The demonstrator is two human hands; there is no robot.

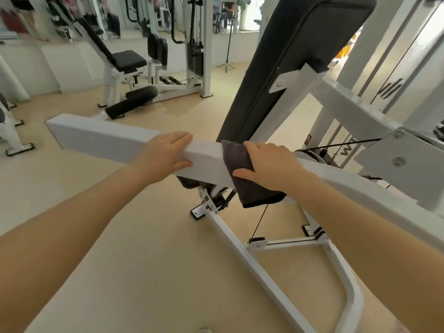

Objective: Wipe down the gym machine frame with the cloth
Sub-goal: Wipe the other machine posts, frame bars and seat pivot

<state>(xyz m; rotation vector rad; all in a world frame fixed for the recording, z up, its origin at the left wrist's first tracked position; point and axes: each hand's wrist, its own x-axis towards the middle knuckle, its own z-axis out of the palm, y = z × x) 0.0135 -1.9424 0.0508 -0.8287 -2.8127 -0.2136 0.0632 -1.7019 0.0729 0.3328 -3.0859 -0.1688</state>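
Observation:
A white square beam of the gym machine frame [101, 138] runs across the middle of the head view, from the left toward the lower right. My left hand [163, 155] grips this beam, fingers over its top and thumb on the near side. Just to the right, a dark grey cloth [242, 174] is draped over the beam and hangs down below it. My right hand [266, 164] holds the cloth against the beam, fingers wrapped over the top and thumb on the near face.
A black back pad [283, 68] rises steeply behind the beam. The machine's white base rails [254, 260] lie on the beige floor below. Another white machine with a black seat [129, 61] stands at the back left. White uprights [389, 44] fill the right.

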